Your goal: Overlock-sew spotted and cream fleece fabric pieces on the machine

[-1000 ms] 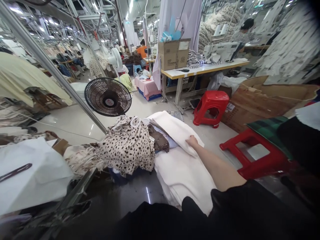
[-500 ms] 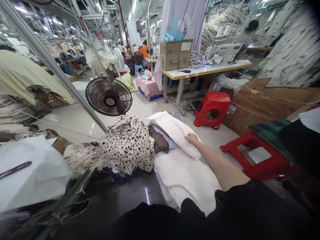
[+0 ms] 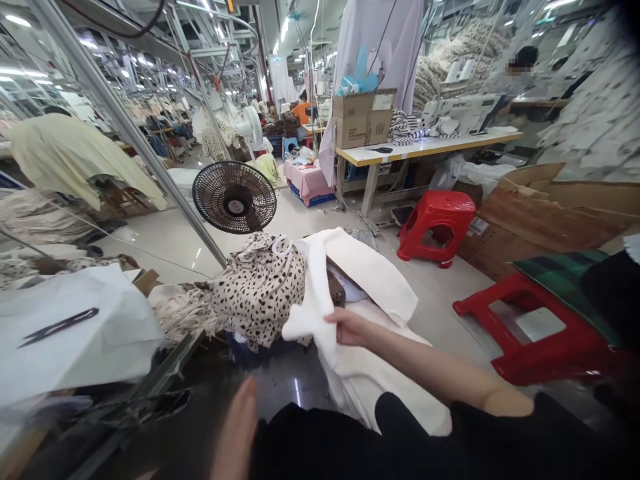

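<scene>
1. We are on a sewing-floor with a pale, shiny floor (image 3: 170, 240); behind stands a yellow-edged table (image 3: 430, 148).
2. On its sewing machine (image 3: 465, 115) we read what looks like "BROTHER"; the printing on the cardboard box (image 3: 350, 127) and the badge on the black fan (image 3: 235, 197) are too small for us to read.
3. We count two red stools (image 3: 445, 202), one bearing green plaid cloth (image 3: 560, 275), two white thread cones (image 3: 467, 71), and one pair of dark snips (image 3: 63, 325) on the white sheet at left.
4. Our right hand (image 3: 350, 327) is pinched on a white cloth (image 3: 320, 287), lifted above the white pile (image 3: 390, 393) and just beside the spotted fabric (image 3: 260, 283).
5. Our left hand (image 3: 235, 427) is blurred below, well apart from that cloth; we cannot tell its grip.
6. Half a second ago our right hand was farther right, on the white flap (image 3: 373, 267), and our left was out of sight; a strip now stretches leftward.
</scene>
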